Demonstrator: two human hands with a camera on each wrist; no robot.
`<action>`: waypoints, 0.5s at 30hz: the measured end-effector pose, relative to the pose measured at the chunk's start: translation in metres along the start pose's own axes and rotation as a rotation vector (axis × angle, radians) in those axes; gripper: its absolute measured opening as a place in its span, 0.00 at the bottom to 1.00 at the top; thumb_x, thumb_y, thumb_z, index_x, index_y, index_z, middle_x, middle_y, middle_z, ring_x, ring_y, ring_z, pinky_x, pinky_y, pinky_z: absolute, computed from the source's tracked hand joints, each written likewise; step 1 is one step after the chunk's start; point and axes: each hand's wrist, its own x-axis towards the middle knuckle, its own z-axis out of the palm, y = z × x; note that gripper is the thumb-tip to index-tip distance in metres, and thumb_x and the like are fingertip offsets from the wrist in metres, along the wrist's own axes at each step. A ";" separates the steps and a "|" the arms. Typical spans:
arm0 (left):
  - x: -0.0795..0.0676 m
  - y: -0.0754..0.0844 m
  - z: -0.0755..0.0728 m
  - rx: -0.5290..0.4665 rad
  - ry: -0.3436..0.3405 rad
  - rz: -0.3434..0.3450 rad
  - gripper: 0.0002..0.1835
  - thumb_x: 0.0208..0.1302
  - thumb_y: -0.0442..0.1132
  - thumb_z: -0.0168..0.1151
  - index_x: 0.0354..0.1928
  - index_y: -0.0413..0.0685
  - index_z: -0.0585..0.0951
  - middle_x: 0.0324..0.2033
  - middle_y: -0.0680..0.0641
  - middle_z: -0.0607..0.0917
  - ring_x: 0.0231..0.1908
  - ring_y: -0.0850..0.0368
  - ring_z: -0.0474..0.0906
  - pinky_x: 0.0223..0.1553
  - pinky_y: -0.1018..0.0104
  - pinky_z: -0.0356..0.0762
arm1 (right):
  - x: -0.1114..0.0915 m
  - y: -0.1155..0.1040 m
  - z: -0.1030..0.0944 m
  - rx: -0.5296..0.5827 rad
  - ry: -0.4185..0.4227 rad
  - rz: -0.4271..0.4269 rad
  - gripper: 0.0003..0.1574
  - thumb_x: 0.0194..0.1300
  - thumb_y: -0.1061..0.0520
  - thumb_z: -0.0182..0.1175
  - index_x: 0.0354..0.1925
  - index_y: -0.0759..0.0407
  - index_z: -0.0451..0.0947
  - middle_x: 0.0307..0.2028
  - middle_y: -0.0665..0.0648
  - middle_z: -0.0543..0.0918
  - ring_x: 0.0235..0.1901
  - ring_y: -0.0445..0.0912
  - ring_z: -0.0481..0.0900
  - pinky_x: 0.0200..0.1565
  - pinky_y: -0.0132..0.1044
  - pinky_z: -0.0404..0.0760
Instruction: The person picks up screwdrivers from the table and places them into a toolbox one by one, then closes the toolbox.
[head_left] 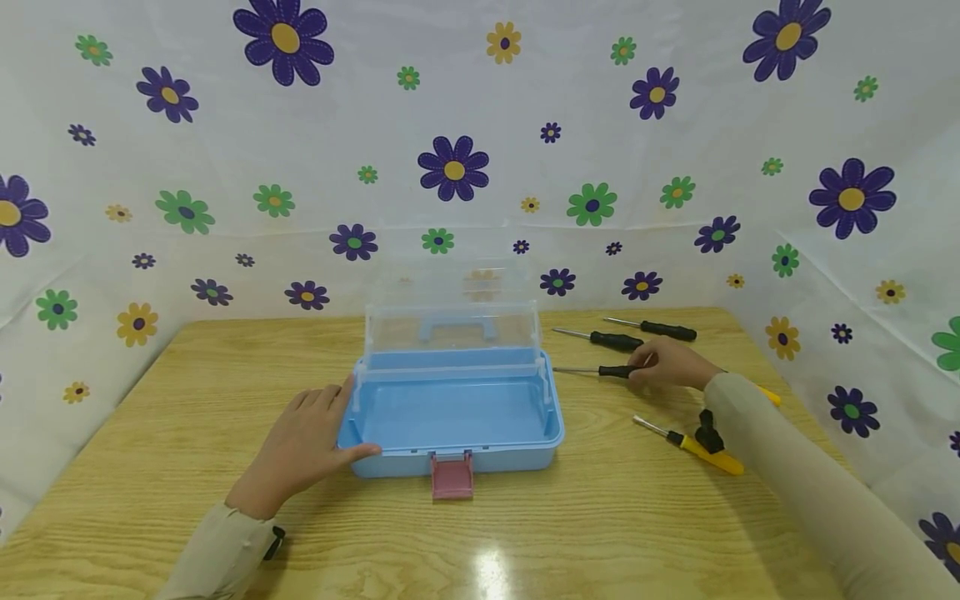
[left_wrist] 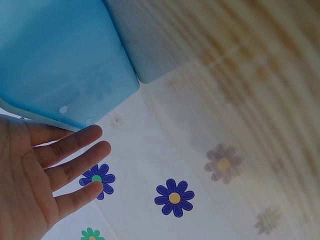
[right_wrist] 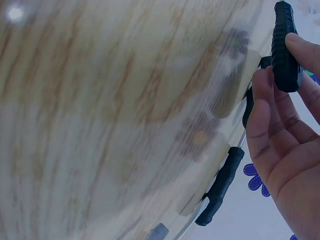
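While the left hand (head_left: 306, 443) rests on the blue box (head_left: 513, 458), the right hand (head_left: 671, 364) pinches a black-handled screwdriver (head_left: 613, 372)

I see the left grip wide, nearly straight fingers along the box's left side, thumb at its front rim. The right grip is narrow, holding the screwdriver just right of the box, shaft pointing boxward; I can't tell whether it touches the worktop (head_left: 585, 533). Two other black-handled screwdrivers (head_left: 617, 341) lie right of the box's back edge. Right of its front half lies a yellow screwdriver (head_left: 701, 454); farther right, a yellow handle (head_left: 771, 397) shows past the sleeve (head_left: 795, 475). The box's clear lid (head_left: 397, 329) stands raised behind; a pink latch (head_left: 452, 481) juts from its front.
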 end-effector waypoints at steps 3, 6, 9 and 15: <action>0.000 0.000 -0.001 -0.003 -0.002 -0.004 0.57 0.50 0.72 0.57 0.67 0.30 0.60 0.54 0.33 0.77 0.54 0.37 0.74 0.58 0.43 0.69 | 0.000 0.002 -0.001 0.018 0.002 0.001 0.15 0.62 0.54 0.62 0.43 0.62 0.82 0.45 0.64 0.83 0.42 0.53 0.80 0.45 0.46 0.80; 0.000 0.000 -0.001 -0.001 0.000 -0.004 0.56 0.50 0.72 0.57 0.67 0.30 0.61 0.54 0.33 0.77 0.54 0.37 0.74 0.58 0.43 0.69 | 0.000 0.003 0.000 0.028 0.004 0.005 0.16 0.61 0.53 0.62 0.44 0.63 0.81 0.44 0.64 0.83 0.43 0.53 0.79 0.44 0.46 0.80; 0.000 0.000 -0.001 0.004 0.007 0.001 0.56 0.50 0.72 0.57 0.67 0.30 0.61 0.54 0.34 0.77 0.54 0.37 0.75 0.58 0.43 0.70 | 0.000 0.003 0.000 0.037 0.008 0.015 0.17 0.61 0.54 0.63 0.45 0.64 0.81 0.44 0.64 0.82 0.42 0.53 0.80 0.43 0.44 0.81; -0.001 0.000 -0.002 0.006 0.009 0.001 0.56 0.50 0.73 0.56 0.67 0.31 0.61 0.53 0.34 0.78 0.53 0.38 0.75 0.58 0.44 0.70 | -0.001 0.001 0.000 0.052 0.010 0.034 0.18 0.61 0.57 0.62 0.47 0.67 0.79 0.44 0.66 0.82 0.41 0.52 0.80 0.42 0.44 0.81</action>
